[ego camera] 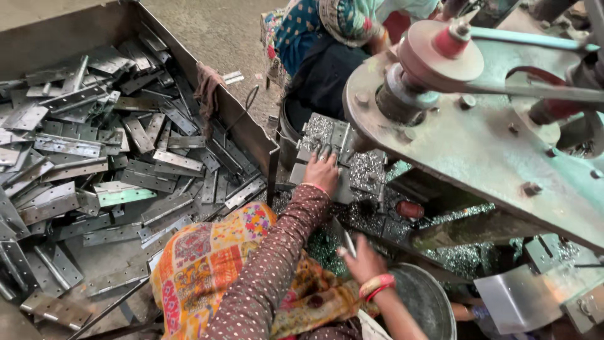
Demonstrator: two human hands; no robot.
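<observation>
My left hand [322,171] rests palm-down with fingers spread on a stack of flat grey metal plates [314,135] lying on the press bed, which is strewn with shiny metal chips. My right hand [362,257], with red and gold bangles at the wrist, is closed around a thin metal strip [350,243] low in the view, just above a round metal basin [423,301]. The big grey press machine [478,138] with a reddish wheel hangs over the bed at the right and hides part of it.
A large metal bin [94,157] heaped with several long hinge plates fills the left side. A person in a patterned headscarf [333,38] sits beyond the press at the top. A bright cloth [207,258] covers my lap.
</observation>
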